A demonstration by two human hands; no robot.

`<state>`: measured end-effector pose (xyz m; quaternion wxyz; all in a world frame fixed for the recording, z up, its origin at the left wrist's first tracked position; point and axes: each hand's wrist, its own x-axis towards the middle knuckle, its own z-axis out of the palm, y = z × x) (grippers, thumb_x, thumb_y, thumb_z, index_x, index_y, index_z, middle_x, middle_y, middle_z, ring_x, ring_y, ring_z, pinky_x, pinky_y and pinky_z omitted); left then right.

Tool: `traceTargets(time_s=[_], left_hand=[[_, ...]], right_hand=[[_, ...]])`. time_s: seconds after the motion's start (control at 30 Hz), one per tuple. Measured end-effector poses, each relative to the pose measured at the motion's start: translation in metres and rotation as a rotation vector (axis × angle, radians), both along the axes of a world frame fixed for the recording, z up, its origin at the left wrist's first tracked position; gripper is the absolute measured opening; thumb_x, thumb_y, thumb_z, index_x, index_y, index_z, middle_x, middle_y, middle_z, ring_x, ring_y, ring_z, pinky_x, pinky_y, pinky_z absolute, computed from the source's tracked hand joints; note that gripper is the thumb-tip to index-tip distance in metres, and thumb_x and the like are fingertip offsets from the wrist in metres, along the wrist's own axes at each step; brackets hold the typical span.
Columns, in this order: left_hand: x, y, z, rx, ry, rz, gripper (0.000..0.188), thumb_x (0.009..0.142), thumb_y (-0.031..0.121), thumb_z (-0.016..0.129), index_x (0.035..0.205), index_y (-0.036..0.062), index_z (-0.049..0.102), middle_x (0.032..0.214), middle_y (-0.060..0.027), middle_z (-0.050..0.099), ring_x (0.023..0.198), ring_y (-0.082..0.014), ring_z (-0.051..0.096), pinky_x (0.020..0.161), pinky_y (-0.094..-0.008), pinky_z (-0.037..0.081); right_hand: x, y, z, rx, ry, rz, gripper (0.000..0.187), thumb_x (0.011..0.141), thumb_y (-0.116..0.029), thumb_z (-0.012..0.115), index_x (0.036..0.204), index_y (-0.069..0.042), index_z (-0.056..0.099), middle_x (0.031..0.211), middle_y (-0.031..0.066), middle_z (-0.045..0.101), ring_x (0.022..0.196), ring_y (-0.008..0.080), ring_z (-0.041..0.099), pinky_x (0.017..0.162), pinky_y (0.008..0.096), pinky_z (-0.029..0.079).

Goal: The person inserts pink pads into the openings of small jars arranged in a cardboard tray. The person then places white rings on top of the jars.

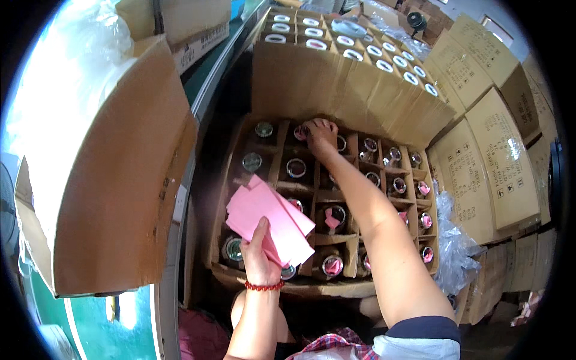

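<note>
My left hand [261,263] grips a fanned stack of pink paper slips [269,217], thumb on top, above the near left part of a divided cardboard carton [336,290]. My right hand [322,135] reaches to the far row, its fingers curled at the mouth of a glass flask where a pink slip [300,133] shows; the fingertips are partly hidden. Round-mouthed glass flasks stand in the compartments. Several, such as the near flask [332,265], have crumpled pink paper in their mouths. Others, like the flask [296,168] left of my forearm, show no pink.
Behind the open carton's raised flap [336,81] stands another divided carton [384,67] of flasks. Printed closed cartons [462,174] are stacked at right, with crumpled clear plastic [451,240] beside them. An open brown carton [120,180] stands at left on a green table [141,321].
</note>
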<state>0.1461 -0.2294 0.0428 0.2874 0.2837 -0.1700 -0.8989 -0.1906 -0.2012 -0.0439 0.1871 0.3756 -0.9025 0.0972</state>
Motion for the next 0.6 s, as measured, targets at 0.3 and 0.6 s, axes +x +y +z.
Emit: traceTargets(time_s=[0.3,0.6], left_hand=[[0.003,-0.008,-0.004,-0.122,-0.052,0.055,0.03,0.086,0.008,0.066,0.113,0.0003,0.056,0.106,-0.0062,0.063,0.094,-0.0141,0.061,0.083,-0.0278,0.049],[0.005,-0.005,0.006,-0.061,-0.149,0.087,0.025,0.087,0.008,0.064,0.11,-0.001,0.058,0.104,-0.0067,0.063,0.092,-0.0144,0.061,0.079,-0.0277,0.049]], right_hand=[[0.129,0.01,0.143,0.049,-1.444,0.464,0.039,0.089,-0.039,0.06,0.102,-0.003,0.068,0.088,0.0048,0.066,0.078,0.0101,0.056,0.065,0.0232,0.044],[0.086,-0.013,0.112,-0.522,-1.261,0.29,0.008,0.085,-0.006,0.061,0.093,-0.002,0.062,0.072,0.0026,0.062,0.061,0.009,0.059,0.052,0.0225,0.047]])
